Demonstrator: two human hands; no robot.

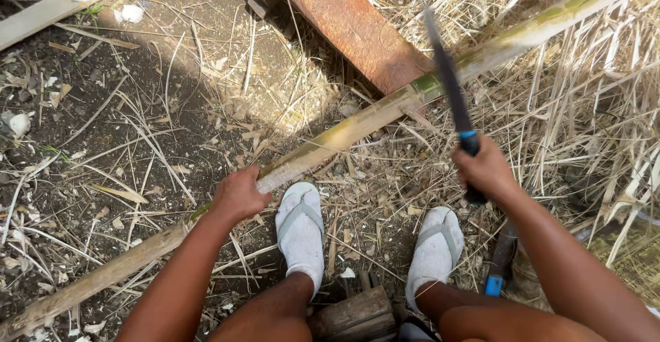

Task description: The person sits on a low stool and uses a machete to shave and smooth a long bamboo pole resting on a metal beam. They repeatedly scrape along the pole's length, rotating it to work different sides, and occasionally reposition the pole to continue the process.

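A long bamboo pole (357, 125) runs diagonally from the lower left to the upper right, resting across a reddish wooden plank (350, 26). My left hand (237, 194) grips the pole just left of my left foot. My right hand (485, 170) is closed on the black handle of a long dark knife (447, 81), its blade raised and pointing up over the pole. Both my feet wear white socks and grey sandals; the left foot (301, 228) sits right beside the pole.
Dry straw and bamboo husks cover the dark soil, thickest on the right. A pale board (62, 2) lies at the upper left. A second tool with a blue-tipped handle (498, 263) lies by my right foot. A wooden block (350, 314) sits between my legs.
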